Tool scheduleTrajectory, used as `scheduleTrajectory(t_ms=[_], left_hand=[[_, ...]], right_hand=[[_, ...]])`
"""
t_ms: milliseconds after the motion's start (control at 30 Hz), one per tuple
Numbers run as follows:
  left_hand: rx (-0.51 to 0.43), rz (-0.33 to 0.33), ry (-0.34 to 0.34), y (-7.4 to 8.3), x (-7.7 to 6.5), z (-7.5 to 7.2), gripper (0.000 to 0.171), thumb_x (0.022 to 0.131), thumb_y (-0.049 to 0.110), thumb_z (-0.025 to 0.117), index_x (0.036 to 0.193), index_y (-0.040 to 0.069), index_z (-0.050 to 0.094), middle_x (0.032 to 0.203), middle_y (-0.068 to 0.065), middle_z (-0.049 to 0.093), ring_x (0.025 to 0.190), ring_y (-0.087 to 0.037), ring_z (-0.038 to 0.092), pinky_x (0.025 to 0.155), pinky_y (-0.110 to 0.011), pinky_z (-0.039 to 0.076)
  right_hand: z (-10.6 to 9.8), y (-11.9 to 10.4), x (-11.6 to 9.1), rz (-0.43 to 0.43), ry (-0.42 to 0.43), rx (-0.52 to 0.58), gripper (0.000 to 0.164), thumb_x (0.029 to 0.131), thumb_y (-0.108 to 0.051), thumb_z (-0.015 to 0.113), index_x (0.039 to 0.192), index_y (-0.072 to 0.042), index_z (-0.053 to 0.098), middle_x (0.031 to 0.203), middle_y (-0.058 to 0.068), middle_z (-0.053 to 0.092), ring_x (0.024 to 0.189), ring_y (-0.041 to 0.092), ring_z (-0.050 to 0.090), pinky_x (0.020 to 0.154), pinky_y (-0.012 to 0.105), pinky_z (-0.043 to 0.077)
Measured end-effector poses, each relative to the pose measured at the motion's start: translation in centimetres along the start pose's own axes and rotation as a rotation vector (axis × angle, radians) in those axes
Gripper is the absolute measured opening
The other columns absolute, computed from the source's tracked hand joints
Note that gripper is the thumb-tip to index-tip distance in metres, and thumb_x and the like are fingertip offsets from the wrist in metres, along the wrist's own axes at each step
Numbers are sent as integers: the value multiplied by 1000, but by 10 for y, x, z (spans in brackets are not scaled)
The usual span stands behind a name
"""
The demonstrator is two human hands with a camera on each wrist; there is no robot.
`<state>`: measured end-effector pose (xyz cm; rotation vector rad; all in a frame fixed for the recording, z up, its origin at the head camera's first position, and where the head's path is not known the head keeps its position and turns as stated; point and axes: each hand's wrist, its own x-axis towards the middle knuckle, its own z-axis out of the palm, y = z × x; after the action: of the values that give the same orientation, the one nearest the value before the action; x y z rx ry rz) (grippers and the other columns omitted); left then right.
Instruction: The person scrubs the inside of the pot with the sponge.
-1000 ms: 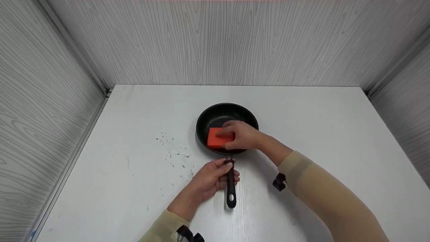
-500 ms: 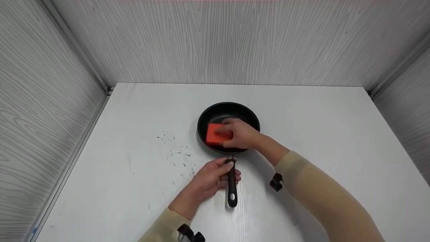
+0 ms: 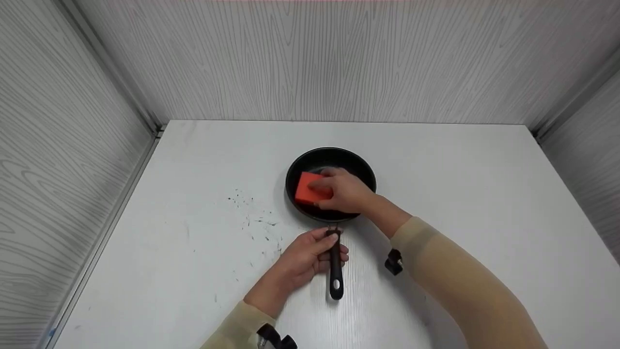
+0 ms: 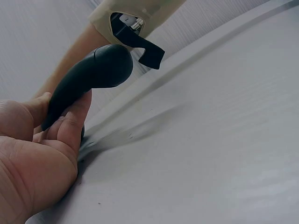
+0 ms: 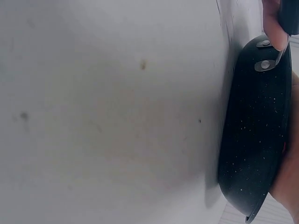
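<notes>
A black frying pan (image 3: 339, 157) sits on the white table, its handle (image 3: 336, 276) toward the person. My left hand (image 3: 302, 257) grips that handle close to the pan, thumb on top and fingers beneath. In the left wrist view the rounded handle end (image 4: 110, 65) sticks out past the left hand (image 4: 37, 163). Inside the pan, my right hand (image 3: 346, 193) holds an orange-red sponge (image 3: 305, 189) against the left part of the pan. The right wrist view shows the pan's speckled outer side (image 5: 254, 126) and riveted bracket, while the rim mostly hides the sponge.
Dark specks and short marks (image 3: 259, 221) are scattered on the white table (image 3: 460, 194) left of the pan. Grey wood-grain panels (image 3: 339, 63) stand behind the table and along both sides. Black clamps (image 3: 394, 261) are fixed at the sleeves.
The right hand has slid the sponge a little away from the person and to the left within the pan, turning it slightly. The left hand keeps its grip on the handle.
</notes>
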<state>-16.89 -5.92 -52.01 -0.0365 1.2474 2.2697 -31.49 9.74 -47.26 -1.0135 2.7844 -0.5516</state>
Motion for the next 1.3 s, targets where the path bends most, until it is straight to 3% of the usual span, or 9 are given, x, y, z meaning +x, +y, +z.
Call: scheduleTrajectory(t_ms=[367, 1300], left_hand=[[-17, 6, -19, 1, -1, 1, 45, 110, 12, 59, 149, -8, 49, 97, -14, 74, 86, -20, 77, 83, -34, 65], [0, 16, 12, 0, -1, 1, 41, 110, 13, 61, 145, -6, 53, 98, -15, 74, 85, -21, 77, 86, -38, 65]], right_hand=[[0, -1, 7, 28, -6, -76, 51, 96, -43, 77, 143, -26, 69, 155, 15, 52, 141, 35, 50, 114, 49, 47], [-1, 3, 12, 111, 42, -217, 52, 95, -51, 76, 140, -26, 70, 146, 18, 58, 130, 37, 57, 104, 53, 54]])
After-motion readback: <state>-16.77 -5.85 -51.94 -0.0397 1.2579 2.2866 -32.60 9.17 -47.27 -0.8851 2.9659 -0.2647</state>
